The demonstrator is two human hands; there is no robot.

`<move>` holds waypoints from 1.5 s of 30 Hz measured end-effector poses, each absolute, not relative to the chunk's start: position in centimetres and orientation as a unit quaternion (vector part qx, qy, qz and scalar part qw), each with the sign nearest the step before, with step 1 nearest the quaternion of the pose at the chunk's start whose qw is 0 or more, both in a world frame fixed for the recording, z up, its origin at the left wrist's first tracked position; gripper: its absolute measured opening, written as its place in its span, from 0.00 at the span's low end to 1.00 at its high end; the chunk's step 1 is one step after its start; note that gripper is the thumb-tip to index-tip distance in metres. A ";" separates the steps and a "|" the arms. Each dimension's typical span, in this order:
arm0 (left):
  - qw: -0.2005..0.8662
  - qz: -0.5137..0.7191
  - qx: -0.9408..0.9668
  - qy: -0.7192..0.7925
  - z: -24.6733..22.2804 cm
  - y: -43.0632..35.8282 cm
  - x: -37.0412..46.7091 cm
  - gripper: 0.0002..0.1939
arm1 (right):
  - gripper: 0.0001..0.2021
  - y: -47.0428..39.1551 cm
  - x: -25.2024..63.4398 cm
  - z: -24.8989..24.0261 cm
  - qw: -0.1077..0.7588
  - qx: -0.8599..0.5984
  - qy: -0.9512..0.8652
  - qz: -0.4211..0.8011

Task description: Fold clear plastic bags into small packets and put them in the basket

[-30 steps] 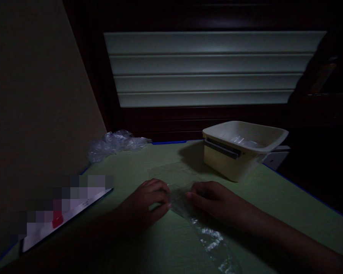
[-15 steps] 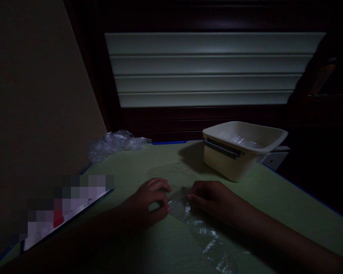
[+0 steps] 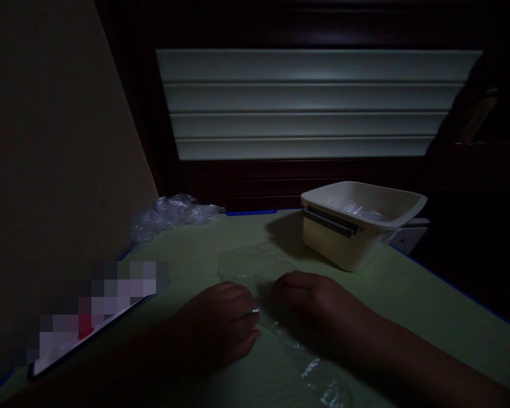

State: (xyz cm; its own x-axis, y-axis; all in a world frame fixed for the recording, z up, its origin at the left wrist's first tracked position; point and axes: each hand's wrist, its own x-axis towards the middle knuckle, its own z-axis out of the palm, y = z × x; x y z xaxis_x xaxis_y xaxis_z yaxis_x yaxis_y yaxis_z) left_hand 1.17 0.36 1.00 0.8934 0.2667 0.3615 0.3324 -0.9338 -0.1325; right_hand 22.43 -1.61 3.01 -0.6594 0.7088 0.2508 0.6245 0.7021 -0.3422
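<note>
A thin clear plastic bag [image 3: 255, 259] lies flat on the green tabletop [image 3: 187, 255], and its crinkled end [image 3: 323, 377] trails toward the near edge. My left hand [image 3: 225, 323] is closed at the bag's left side, a shiny bit of plastic showing between its fingers. Across from it, my right hand [image 3: 308, 294] has its fingers curled together and pinching the film. Dim light and the fingers themselves hide the exact grip points.
Behind my right hand stands a cream plastic tub [image 3: 335, 243] with clear plastic pieces inside. Crumpled clear plastic [image 3: 174, 215] sits at the back left. A pixelated flat device [image 3: 97, 328] lies at the left, beside the wall. A slatted panel [image 3: 301, 107] rises behind the table.
My left hand has moved slightly nearer to me and its fingers have closed on the plastic. My right hand has shifted a little left, fingers still curled.
</note>
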 end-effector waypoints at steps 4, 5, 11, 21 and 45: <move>0.089 -0.160 -0.970 -0.161 1.1 0.5 1.1 0.11 | 0.12 -1.6 22.4 2.7 0.127 -0.369 -0.915 0.098; 0.085 -0.166 -0.969 -0.162 1.0 0.5 1.1 0.11 | 0.13 -1.5 22.6 2.6 0.128 -0.378 -0.912 0.098; 0.080 -0.198 -0.958 -0.192 0.9 0.8 1.0 0.10 | 0.10 -0.9 23.9 2.6 0.153 -0.451 -0.867 0.143; 0.073 -0.221 -0.959 -0.161 0.9 0.6 0.9 0.09 | 0.13 -1.6 23.5 3.3 0.194 -0.419 -0.860 0.218; 0.073 -0.190 -0.971 -0.128 0.5 1.0 0.8 0.07 | 0.06 -2.2 22.9 3.5 0.198 -0.394 -0.850 0.289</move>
